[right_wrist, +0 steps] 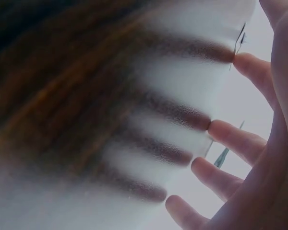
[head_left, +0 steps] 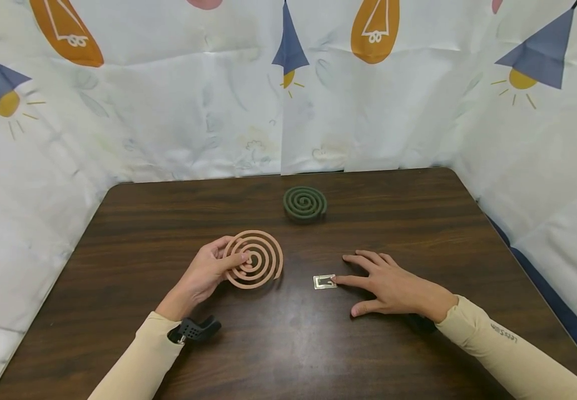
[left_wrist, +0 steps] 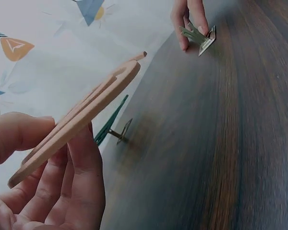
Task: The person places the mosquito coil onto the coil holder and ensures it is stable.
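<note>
My left hand pinches a tan mosquito coil, with the thumb on its face near the centre and the other fingers behind it. In the left wrist view this coil is tilted and held above the table. My right hand lies low over the table, palm down with fingers spread. Its index fingertip touches a small metal coil stand, whose raised prong shows in the left wrist view. A green mosquito coil stands farther back, propped on a metal stand of its own.
The dark wooden table has rounded far corners. White cloth printed with lamps and bulbs hangs behind it and at both sides. Black wrist straps sit by the cream sleeves.
</note>
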`<action>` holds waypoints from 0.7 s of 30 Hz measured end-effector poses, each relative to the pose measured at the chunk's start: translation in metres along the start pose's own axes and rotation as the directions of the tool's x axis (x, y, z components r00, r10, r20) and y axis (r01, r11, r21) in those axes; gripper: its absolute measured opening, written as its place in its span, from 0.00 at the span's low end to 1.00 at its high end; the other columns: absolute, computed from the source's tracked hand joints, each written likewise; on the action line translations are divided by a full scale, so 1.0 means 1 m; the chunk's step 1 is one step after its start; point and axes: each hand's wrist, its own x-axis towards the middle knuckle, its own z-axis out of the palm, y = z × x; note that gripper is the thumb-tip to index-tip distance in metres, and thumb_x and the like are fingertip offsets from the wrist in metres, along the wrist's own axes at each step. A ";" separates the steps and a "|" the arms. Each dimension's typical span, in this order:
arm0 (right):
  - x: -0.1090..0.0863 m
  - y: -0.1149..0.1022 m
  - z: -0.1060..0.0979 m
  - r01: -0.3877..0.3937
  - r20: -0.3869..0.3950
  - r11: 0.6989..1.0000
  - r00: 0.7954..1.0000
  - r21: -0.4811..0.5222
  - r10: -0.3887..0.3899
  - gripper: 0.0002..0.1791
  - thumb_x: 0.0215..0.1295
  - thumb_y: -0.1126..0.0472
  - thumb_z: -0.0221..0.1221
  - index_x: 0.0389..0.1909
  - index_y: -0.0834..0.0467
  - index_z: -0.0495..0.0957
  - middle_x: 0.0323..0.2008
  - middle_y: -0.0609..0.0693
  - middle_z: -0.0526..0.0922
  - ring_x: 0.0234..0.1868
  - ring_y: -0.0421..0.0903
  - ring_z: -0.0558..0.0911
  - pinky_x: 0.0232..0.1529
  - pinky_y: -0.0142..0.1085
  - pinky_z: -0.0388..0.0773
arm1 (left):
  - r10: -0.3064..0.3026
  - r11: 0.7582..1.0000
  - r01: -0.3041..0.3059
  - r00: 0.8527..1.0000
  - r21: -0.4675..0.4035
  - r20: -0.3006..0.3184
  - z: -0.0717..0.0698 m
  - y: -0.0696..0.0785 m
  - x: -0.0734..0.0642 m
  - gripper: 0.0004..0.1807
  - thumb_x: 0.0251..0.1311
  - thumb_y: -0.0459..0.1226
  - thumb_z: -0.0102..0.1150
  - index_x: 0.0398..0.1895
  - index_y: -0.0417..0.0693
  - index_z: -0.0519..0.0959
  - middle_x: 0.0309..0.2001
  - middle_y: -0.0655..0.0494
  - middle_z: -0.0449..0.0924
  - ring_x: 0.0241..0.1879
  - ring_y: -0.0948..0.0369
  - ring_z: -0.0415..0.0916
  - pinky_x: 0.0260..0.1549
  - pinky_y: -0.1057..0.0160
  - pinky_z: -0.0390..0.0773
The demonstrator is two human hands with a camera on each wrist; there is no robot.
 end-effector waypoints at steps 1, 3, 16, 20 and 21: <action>0.000 0.000 0.000 0.001 0.000 1.000 1.000 0.002 -0.001 0.38 0.67 0.25 0.52 0.77 0.29 0.63 0.80 0.55 0.61 0.79 0.63 0.61 0.68 0.70 0.67 | -0.002 1.000 0.002 1.000 -0.005 0.001 0.001 0.000 0.001 0.28 0.71 0.34 0.63 0.68 0.34 0.65 0.43 0.55 0.88 0.36 0.64 0.89 0.39 0.64 0.90; 0.000 0.000 0.000 0.000 0.000 1.000 1.000 0.006 0.000 0.38 0.67 0.25 0.52 0.77 0.29 0.63 0.80 0.55 0.61 0.79 0.63 0.61 0.68 0.70 0.67 | -0.006 1.000 0.006 1.000 -0.012 0.006 0.004 0.000 0.003 0.27 0.71 0.34 0.63 0.67 0.34 0.65 0.43 0.54 0.88 0.35 0.64 0.89 0.39 0.63 0.90; 0.003 0.003 0.002 0.000 -0.018 1.000 1.000 -0.005 -0.001 0.38 0.67 0.25 0.52 0.77 0.29 0.63 0.80 0.54 0.61 0.79 0.63 0.62 0.69 0.68 0.67 | -0.018 0.999 0.019 0.999 -0.031 0.034 0.022 0.001 0.016 0.29 0.71 0.33 0.63 0.69 0.33 0.64 0.45 0.52 0.87 0.35 0.64 0.89 0.39 0.63 0.90; 0.004 0.004 0.003 -0.003 -0.019 1.000 1.000 -0.014 0.003 0.38 0.67 0.24 0.51 0.77 0.28 0.62 0.80 0.54 0.61 0.79 0.62 0.62 0.69 0.68 0.66 | -0.019 0.999 0.021 0.999 -0.039 0.048 0.026 -0.001 0.019 0.31 0.71 0.33 0.63 0.70 0.31 0.63 0.47 0.51 0.86 0.36 0.64 0.88 0.39 0.63 0.90; 0.005 0.004 0.003 -0.003 -0.019 1.000 1.000 -0.017 0.003 0.38 0.66 0.24 0.51 0.77 0.28 0.62 0.80 0.54 0.61 0.79 0.62 0.62 0.69 0.68 0.67 | -0.019 0.999 0.021 0.999 -0.041 0.050 0.028 -0.001 0.020 0.31 0.70 0.33 0.63 0.70 0.31 0.63 0.47 0.51 0.86 0.36 0.64 0.88 0.39 0.63 0.90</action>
